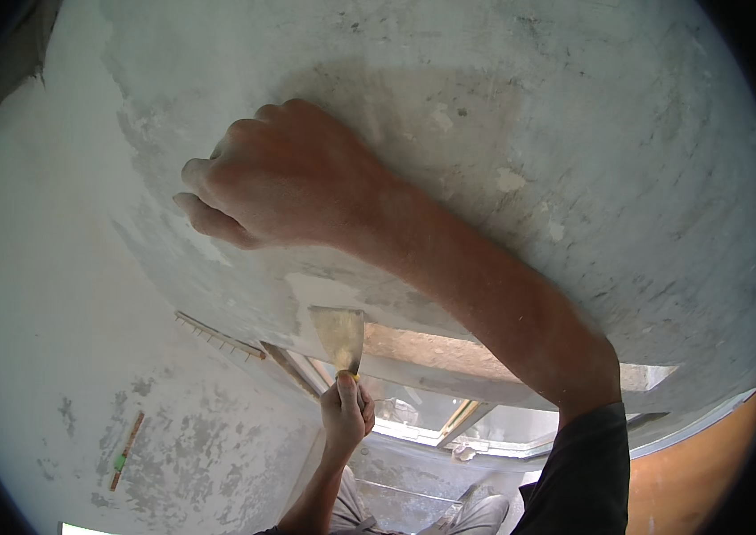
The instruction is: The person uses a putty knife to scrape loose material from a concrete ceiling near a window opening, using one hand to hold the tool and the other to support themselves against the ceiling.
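My right hand [271, 174] reaches across from the right, its back towards me and its fingers curled against or close to a patchy grey-white plastered surface [618, 167]. The palm is hidden, so whether it holds anything cannot be told. Lower down, my left hand [345, 411] grips a putty knife [339, 334] by its handle, thumb on top. The wide blade points up, with dried pale material on it. Behind the blade lie the plaster and one end of a bare, rough strip [431, 348].
A window frame [458, 428] stands below the plaster. On the left wall [50, 301] are a toothed strip [217, 334] and a thin brown strip with a green piece [127, 451]. An orange-brown panel [699, 461] is at lower right. My legs [478, 515] show at the bottom.
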`<act>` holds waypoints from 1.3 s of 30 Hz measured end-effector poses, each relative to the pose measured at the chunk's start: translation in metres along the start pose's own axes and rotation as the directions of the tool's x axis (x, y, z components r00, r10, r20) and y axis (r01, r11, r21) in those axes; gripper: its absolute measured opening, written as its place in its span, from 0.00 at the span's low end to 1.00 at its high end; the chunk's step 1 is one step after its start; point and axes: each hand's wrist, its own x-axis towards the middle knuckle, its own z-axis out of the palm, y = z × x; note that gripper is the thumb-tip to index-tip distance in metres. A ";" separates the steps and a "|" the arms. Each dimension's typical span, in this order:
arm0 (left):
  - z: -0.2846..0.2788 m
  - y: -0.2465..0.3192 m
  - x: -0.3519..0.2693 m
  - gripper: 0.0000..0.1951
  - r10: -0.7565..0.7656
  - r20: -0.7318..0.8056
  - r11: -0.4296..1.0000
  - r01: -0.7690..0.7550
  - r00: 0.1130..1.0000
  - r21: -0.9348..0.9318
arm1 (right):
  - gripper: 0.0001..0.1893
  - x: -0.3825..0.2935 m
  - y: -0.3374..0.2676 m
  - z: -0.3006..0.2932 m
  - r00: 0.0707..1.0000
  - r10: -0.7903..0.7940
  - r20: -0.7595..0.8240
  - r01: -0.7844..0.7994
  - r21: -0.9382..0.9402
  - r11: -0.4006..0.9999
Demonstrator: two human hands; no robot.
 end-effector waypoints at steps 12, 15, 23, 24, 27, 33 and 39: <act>0.000 0.005 0.007 0.31 0.169 -0.038 0.977 -0.163 0.985 0.136 | 0.18 0.004 -0.007 -0.001 0.987 -0.030 -0.156 0.028 -0.014 1.000; 0.008 0.019 0.010 0.31 0.122 -0.006 0.989 -0.121 0.992 0.085 | 0.18 -0.005 0.003 0.003 0.995 -0.009 -0.103 0.008 -0.012 1.000; 0.021 0.037 0.007 0.30 0.149 -0.022 0.986 -0.146 0.989 0.076 | 0.18 -0.006 0.001 0.005 0.994 -0.011 -0.107 0.010 -0.009 1.000; 0.022 0.045 0.010 0.30 0.162 -0.001 0.984 -0.161 0.987 0.071 | 0.18 -0.007 0.000 0.004 0.995 0.001 -0.096 -0.002 -0.011 1.000; 0.016 0.015 0.006 0.30 0.169 -0.001 0.978 -0.167 0.986 0.127 | 0.19 -0.007 0.001 0.002 0.987 -0.011 -0.160 0.009 -0.016 1.000; 0.023 0.031 0.008 0.31 0.108 -0.065 0.994 -0.105 0.992 0.036 | 0.19 -0.010 0.003 0.008 0.983 -0.020 -0.181 0.015 -0.025 1.000; 0.017 0.025 0.003 0.30 0.033 -0.072 0.997 -0.028 0.997 0.074 | 0.19 -0.007 0.002 0.003 0.978 -0.035 -0.204 0.028 -0.036 0.999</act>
